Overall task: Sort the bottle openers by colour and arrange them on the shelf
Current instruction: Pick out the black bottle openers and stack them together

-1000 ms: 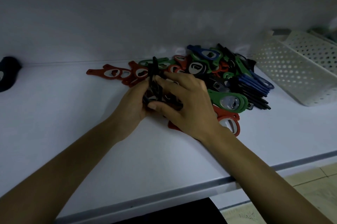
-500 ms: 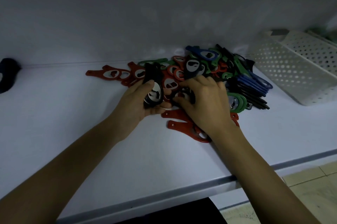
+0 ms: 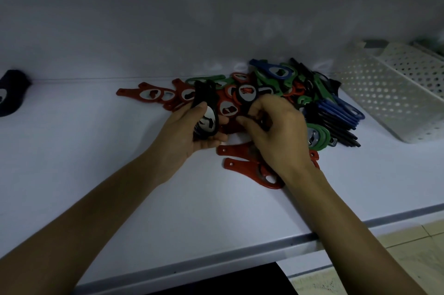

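black openers [image 3: 206,107] gripped in left hand [image 3: 182,136], one more black opener [image 3: 247,96] pinched by right hand [image 3: 281,133] above mixed pile [image 3: 334,112] on shelf [image 3: 120,186], red openers [image 3: 240,165] part-hidden under right wrist, perforated basket [image 3: 396,102] beside pile, dark object [image 3: 12,95] far left

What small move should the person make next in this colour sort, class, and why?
Probably lift the black opener, which the right hand seems to pinch, clear of the mixed pile and add it to the black stack gripped in the left hand. That stack looks all black, so this one likely belongs with it.
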Demonstrator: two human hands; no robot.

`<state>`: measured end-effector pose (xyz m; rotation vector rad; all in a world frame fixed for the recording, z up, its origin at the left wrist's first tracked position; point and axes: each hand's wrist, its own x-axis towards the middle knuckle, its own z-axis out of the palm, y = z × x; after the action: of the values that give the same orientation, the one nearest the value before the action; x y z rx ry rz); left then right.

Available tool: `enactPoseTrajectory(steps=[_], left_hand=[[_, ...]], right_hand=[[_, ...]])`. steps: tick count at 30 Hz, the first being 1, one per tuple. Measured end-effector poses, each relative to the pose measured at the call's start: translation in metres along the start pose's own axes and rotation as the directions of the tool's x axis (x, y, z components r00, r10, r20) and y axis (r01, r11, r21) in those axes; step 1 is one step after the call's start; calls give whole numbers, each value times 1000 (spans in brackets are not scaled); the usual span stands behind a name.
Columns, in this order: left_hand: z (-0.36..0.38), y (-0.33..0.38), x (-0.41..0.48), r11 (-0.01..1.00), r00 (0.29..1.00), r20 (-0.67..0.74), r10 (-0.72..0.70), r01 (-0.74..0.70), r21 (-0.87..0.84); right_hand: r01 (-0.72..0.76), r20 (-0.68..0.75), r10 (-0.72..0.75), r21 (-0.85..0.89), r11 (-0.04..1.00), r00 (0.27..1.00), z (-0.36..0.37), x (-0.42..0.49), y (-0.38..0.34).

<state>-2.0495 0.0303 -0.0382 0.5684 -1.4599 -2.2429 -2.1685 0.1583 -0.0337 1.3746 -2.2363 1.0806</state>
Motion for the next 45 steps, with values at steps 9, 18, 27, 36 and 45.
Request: enactPoseTrajectory(steps=[9, 18, 27, 36, 45], left_hand=[[-1, 3, 1, 972, 988, 153, -25, 59, -226], [-10, 0, 4, 994, 1000, -9, 11, -12, -106], [-7, 4, 5, 975, 998, -7, -67, 64, -212], [-6, 4, 3, 973, 997, -3, -79, 76, -219], [-4, 7, -6, 973, 977, 203, -58, 10, 232]], right_hand=[[411, 31, -420, 157, 898, 907, 20, -3, -23], [80, 25, -77, -128, 989, 997, 9, 8, -7], [22, 118, 10, -271, 962, 993, 8, 9, 3], [-75, -56, 115, 474, 877, 992, 4, 6, 3], [311, -27, -313, 221, 924, 949, 11, 1, -11]])
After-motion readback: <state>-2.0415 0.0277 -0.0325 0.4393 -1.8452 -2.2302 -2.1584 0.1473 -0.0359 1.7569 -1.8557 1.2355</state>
